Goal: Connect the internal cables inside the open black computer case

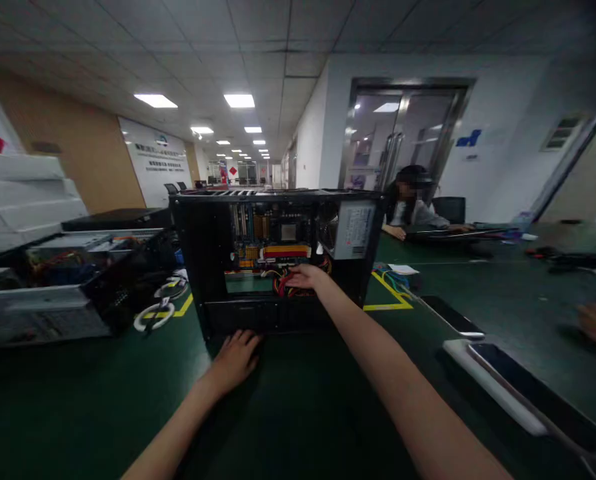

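The left hand (235, 360), fingers apart, maybe steadies the computer case (248, 316); I can't tell if the right hand (305, 277), inside, pinches wires (281, 284).

A green table (508, 300) carries an open computer case (238, 317).

Long office room with a tiled ceiling (258, 30) and lit ceiling panels (239, 101)
A wood-toned wall (73, 133) with a white lettered sign (158, 157) stands left; right, a white wall (503, 107) holds metal-framed glass doors (403, 127), with a dark chair (451, 208) nearby.
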`<state>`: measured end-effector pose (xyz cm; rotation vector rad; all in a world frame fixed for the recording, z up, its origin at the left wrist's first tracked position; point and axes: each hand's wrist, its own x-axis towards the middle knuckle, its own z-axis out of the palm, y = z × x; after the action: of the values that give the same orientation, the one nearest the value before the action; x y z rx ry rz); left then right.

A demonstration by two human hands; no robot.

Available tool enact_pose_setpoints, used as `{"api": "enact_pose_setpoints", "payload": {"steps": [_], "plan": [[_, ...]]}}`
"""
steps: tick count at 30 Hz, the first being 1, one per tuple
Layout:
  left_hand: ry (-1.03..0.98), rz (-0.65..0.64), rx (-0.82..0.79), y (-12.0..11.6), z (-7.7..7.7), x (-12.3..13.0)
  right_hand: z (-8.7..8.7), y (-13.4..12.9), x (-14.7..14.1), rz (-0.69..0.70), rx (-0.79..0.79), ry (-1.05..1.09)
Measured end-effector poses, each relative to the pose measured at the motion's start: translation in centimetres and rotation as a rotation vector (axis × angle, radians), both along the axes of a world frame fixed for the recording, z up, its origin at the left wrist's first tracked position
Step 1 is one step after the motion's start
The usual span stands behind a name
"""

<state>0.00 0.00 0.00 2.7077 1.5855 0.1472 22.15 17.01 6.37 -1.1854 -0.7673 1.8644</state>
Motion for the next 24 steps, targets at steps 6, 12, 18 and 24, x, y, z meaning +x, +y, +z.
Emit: {"api": "enact_pose_setpoints", "payload": {"steps": [6, 12, 18, 24], "plan": [[-0.004, -0.012, -0.011, -0.2, 0.3, 0.0, 0.3, -0.6, -0.1, 0.131, -0.005, -0.058], [-0.024, -0.027, -0.004, 0.0, 0.3, 0.0, 0.3, -1.4, 0.2, 0.098, 0.024, -0.113], [-0.027, -0.032, 0.004, -0.1, 0.5, 0.0, 0.6, -2.3, 0.6, -0.183, 0.054, -0.219], [-0.027, -0.048, 0.012, 0.2, 0.1, -0.2, 0.5, -2.5, 0.1, -0.471, 0.361, -0.569]]}}
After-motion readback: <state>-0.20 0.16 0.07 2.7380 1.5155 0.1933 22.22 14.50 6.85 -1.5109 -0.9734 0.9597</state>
